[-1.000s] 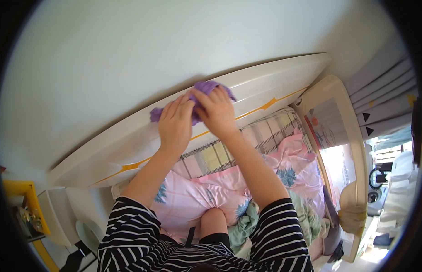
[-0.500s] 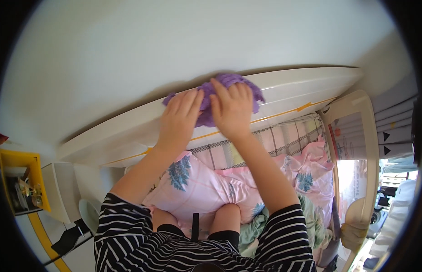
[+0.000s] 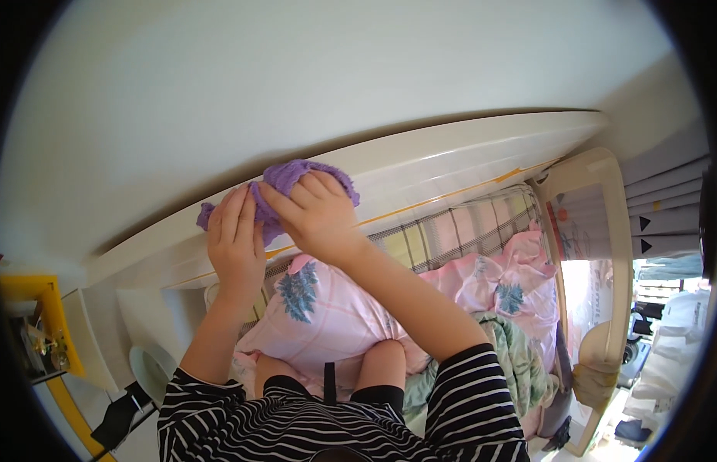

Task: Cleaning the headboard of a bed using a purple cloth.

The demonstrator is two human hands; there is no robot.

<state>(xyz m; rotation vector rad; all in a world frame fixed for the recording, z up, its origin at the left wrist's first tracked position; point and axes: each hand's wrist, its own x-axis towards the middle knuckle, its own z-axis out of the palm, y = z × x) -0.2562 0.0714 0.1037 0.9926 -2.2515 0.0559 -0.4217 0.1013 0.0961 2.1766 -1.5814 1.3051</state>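
Note:
A fluffy purple cleaning cloth [image 3: 297, 171] lies bunched over the upper edge of the cream headboard [image 3: 451, 150], left of its middle. My right hand [image 3: 321, 219] presses on the cloth, fingers bent into its folds. Close beside it, my left hand [image 3: 237, 235] grips the cloth's left part, with some purple showing beyond the fingertips. Both palms are turned down, so the cloth beneath them is hidden.
Below the headboard are a plaid mattress [image 3: 451, 223], a pink pillow [image 3: 328, 316] with blue-green leaf prints, and a crumpled green blanket [image 3: 505, 346]. A yellow-framed shelf [image 3: 54, 308] stands left; a cream-framed panel [image 3: 616, 231] and grey curtain [image 3: 666, 192] are right.
Both hands have slid left along the headboard's top, taking the purple cloth with them. The view has shifted slightly.

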